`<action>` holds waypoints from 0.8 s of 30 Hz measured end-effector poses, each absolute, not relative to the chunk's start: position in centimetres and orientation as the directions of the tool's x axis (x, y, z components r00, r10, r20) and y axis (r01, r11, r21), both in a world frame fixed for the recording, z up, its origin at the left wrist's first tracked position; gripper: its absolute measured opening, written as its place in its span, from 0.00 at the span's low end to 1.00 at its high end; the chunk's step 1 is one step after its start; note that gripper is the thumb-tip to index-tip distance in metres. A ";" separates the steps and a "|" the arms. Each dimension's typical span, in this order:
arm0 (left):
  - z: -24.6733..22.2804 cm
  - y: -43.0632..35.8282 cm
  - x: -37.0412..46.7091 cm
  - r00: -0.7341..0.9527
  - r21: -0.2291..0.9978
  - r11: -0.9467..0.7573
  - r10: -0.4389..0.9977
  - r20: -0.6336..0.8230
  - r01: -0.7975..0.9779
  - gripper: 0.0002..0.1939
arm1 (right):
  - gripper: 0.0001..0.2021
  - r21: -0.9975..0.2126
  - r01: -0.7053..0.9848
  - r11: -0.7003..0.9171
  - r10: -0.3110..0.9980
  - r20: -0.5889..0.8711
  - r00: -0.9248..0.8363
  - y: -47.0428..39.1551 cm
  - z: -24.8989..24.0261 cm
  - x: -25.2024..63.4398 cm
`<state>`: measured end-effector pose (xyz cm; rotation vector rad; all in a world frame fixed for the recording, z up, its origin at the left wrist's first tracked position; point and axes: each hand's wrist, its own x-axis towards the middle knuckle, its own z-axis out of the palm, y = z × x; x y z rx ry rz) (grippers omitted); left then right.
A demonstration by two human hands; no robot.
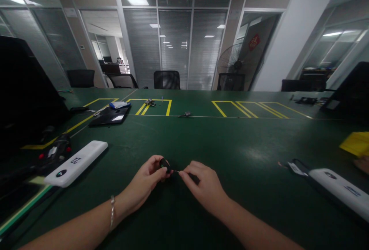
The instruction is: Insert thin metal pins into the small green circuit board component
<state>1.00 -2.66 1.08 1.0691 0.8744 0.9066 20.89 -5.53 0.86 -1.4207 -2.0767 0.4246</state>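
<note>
My left hand [145, 179], a twisted bracelet on its wrist, is closed round a small black object [164, 164] whose kind I cannot make out. Facing it, my right hand [204, 182] pinches with thumb and forefinger at a thin, short piece [177, 171] sticking out of the black object's right side. Whether that piece is joined to the object does not show. Both hands are just above the green tabletop [173, 138], close together near its front middle.
A white power bank [79, 163] lies to the left, another white power bank [337, 184] to the right with a cable. Farther back are a black tablet-like slab [108, 116], a cluster of small metal parts [150, 103] and a small dark piece [186, 114]. Dark monitors stand at both sides.
</note>
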 end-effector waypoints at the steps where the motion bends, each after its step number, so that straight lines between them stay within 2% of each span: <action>1: 1.0 -2.6 1.0 0.377 0.971 0.191 0.917 -0.126 -0.141 0.08 | 0.12 -0.559 0.735 0.384 0.921 0.286 -0.263 -5.5 0.8 20.9; 7: 1.0 -2.6 0.8 0.426 0.996 -0.037 0.905 -0.002 0.083 0.14 | 0.12 -0.584 0.708 0.397 0.916 0.303 -0.264 -5.6 0.9 20.9; 10: 1.3 -2.9 0.6 0.460 0.942 -0.236 0.882 0.104 0.238 0.16 | 0.12 -0.576 0.716 0.393 0.917 0.306 -0.257 -5.5 0.8 21.0; 13: 1.4 -3.1 0.5 0.504 0.885 -0.354 0.847 0.168 0.301 0.17 | 0.12 -0.565 0.731 0.382 0.921 0.303 -0.247 -5.5 0.7 21.0; 17: 1.4 -3.0 0.5 0.523 0.887 -0.360 0.836 0.169 0.289 0.15 | 0.12 -0.540 0.751 0.379 0.922 0.294 -0.254 -5.6 0.8 21.0; 24: 1.6 -3.2 0.8 0.529 0.970 -0.214 0.840 0.122 0.117 0.13 | 0.12 -0.506 0.760 0.408 0.910 0.291 -0.294 -5.8 0.9 20.8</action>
